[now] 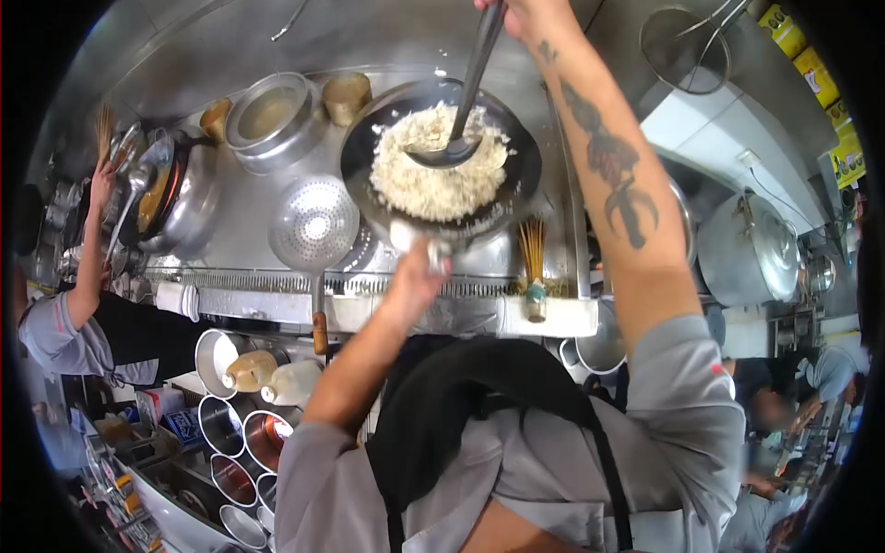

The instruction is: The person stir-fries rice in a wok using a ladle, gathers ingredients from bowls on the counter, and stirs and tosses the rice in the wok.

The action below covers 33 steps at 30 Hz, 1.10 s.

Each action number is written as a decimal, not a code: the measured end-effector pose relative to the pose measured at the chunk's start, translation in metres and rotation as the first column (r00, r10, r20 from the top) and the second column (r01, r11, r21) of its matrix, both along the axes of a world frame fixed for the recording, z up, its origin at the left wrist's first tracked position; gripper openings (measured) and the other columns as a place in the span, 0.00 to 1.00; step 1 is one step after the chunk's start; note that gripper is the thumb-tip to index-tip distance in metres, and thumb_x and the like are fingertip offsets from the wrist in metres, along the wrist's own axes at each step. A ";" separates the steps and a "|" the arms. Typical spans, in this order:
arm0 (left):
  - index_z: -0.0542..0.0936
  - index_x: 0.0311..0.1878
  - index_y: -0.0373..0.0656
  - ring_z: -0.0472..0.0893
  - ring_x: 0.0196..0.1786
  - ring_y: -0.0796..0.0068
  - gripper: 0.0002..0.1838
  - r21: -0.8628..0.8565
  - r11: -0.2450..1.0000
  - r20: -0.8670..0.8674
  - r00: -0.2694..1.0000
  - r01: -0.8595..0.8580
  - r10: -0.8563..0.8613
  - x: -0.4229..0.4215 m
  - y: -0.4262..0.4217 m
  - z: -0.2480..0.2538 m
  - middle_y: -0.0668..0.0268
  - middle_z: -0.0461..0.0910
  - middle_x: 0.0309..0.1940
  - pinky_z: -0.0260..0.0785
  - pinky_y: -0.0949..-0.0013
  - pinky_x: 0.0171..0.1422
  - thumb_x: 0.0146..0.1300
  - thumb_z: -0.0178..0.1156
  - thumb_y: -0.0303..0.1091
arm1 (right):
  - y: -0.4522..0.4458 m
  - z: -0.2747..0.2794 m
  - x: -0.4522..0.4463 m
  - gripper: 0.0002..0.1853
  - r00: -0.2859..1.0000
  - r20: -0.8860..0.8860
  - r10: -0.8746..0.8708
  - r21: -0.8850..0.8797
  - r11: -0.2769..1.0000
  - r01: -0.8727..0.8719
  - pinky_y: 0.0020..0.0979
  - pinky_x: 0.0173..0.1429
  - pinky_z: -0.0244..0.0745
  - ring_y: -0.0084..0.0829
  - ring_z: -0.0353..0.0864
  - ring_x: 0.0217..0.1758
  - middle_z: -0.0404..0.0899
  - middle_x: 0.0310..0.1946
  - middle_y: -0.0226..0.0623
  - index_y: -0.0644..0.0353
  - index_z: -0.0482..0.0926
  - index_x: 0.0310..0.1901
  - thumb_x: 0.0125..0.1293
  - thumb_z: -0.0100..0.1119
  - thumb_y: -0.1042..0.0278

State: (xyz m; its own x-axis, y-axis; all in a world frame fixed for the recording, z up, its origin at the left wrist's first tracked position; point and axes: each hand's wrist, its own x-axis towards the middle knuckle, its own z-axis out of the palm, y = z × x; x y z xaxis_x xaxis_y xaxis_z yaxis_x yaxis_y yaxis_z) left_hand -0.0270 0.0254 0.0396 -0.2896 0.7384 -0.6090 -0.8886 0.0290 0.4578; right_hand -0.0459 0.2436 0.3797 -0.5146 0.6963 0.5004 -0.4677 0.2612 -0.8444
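A dark wok (533,161) sits on the steel stove with a heap of white rice (406,184) in it. My right hand (530,17), at the top edge of the view, is closed around the upper handle of a ladle (476,78). The ladle's bowl rests in the rice. My left hand (419,279), slightly blurred, grips a white cloth (403,236) at the wok's near rim. Whether a wok handle lies under the cloth is hidden.
A perforated skimmer (314,224) lies left of the wok, a bamboo brush (534,267) at its right. Behind stand a metal pot (269,120) and a worn can (347,99). At far left, a co-worker's arm (90,230) reaches over another wok (184,198).
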 end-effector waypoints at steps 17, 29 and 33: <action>0.73 0.38 0.45 0.75 0.26 0.73 0.04 -0.019 0.994 0.034 0.994 -0.105 0.106 -0.027 0.019 -0.012 0.64 0.75 0.28 0.70 0.71 0.25 0.65 0.51 0.34 | -0.025 0.057 0.069 0.13 0.938 -0.347 -0.005 0.159 0.985 0.064 0.25 0.15 0.59 0.20 0.63 0.10 0.66 0.12 0.27 0.56 0.69 0.22 0.63 0.58 0.67; 0.73 0.39 0.44 0.73 0.30 0.70 0.06 -0.039 0.998 -0.028 0.998 -0.050 0.049 -0.056 0.064 -0.047 0.65 0.74 0.30 0.66 0.68 0.25 0.60 0.55 0.33 | 0.063 -0.125 -0.071 0.12 0.981 0.050 -0.188 -0.087 0.978 0.191 0.24 0.17 0.63 0.21 0.69 0.14 0.71 0.16 0.29 0.60 0.71 0.28 0.60 0.65 0.67; 0.72 0.38 0.44 0.73 0.31 0.70 0.06 -0.044 0.998 -0.014 0.999 -0.038 0.038 -0.056 0.065 -0.045 0.64 0.73 0.30 0.66 0.68 0.25 0.59 0.56 0.32 | 0.041 -0.075 -0.046 0.11 0.974 -0.222 -0.052 -0.035 0.998 0.045 0.24 0.18 0.62 0.20 0.67 0.15 0.70 0.17 0.30 0.59 0.70 0.28 0.62 0.63 0.68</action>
